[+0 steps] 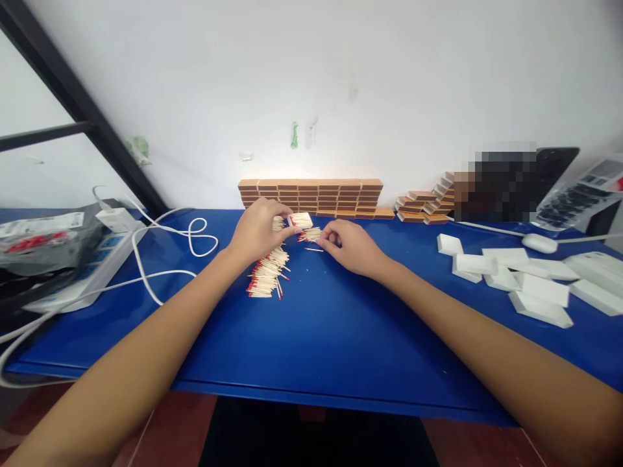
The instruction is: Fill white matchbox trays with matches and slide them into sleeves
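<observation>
My left hand (pixel 257 228) is closed on a small white matchbox tray (pixel 300 220) holding red-tipped matches, fingertips pinching its near end. My right hand (pixel 351 245) rests on the blue table (pixel 335 337) with its fingers pinched on a small bunch of matches (pixel 311 235) just right of the tray. A loose pile of red-tipped matches (pixel 267 272) lies under and in front of my left wrist. A single match lies between the hands.
A wall of stacked brown matchboxes (pixel 311 196) stands against the white wall, with a tumbled stack (pixel 428 204) to its right. White empty trays (pixel 516 279) lie at right beside a white mouse (pixel 538 242). A power strip (pixel 92 266) and white cables (pixel 170 259) sit at left.
</observation>
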`<state>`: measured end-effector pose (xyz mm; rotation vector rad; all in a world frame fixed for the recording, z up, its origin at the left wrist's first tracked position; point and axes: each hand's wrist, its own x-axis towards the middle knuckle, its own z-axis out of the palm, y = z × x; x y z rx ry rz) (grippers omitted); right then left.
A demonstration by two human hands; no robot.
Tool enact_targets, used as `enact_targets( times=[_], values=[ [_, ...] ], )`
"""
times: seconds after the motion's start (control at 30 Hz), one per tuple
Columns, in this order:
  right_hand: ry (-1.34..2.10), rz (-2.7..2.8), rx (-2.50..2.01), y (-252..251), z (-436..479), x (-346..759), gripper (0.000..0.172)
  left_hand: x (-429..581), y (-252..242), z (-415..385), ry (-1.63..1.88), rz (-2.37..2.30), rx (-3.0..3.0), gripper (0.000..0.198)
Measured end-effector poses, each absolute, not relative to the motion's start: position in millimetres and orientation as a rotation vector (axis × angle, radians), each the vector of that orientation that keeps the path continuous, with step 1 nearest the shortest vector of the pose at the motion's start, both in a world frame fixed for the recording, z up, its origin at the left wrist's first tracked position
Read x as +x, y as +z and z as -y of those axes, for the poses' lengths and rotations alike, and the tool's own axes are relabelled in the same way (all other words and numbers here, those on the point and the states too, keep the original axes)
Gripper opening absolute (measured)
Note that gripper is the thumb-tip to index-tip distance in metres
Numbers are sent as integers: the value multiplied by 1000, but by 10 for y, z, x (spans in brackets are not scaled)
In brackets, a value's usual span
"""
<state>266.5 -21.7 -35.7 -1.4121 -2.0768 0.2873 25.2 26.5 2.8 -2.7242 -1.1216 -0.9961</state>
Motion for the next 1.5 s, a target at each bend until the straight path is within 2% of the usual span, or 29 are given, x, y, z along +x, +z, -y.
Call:
enact_targets(
  times=[0.5,0.8,1.03,1.23,1.5],
  values=[
    [375,2141,-1439,-272,283,2675,14,263,45,-239,-982,1118,-2708,18],
    [415,2244,-1382,-315,289,2669,20,273,64,-214,-955,1104,-2706,18],
    [370,2291,-1266,-67,459,2865,18,284,71,-180,-938,1081,-2723,23],
    [564,2152,-1303,123,572,2997,27,331,45,-137,-927,992,-2809,27],
    [300,1997,-1307,-49,500,2896,19,449,20,-7,-1012,914,-2991,31]
  ],
)
